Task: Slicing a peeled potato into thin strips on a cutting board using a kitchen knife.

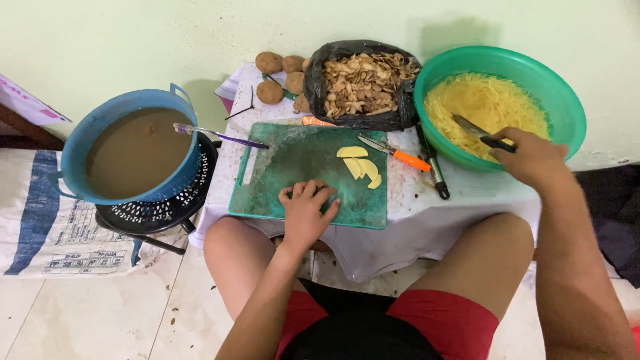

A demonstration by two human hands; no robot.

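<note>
My left hand (pixel 307 208) lies fingers-together, steadying the green cutting board (pixel 293 170), while my right hand (pixel 533 159), fingers clamped on a knife (pixel 483 133), sweeps shreds into the far-right green bowl (pixel 567 100).

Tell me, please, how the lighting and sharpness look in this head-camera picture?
Head view: soft, even light; the green bowl and black peel bag throw faint shadows on the wall; wide-angle bending at the edges; the right hand and its knife look slightly soft.
</note>
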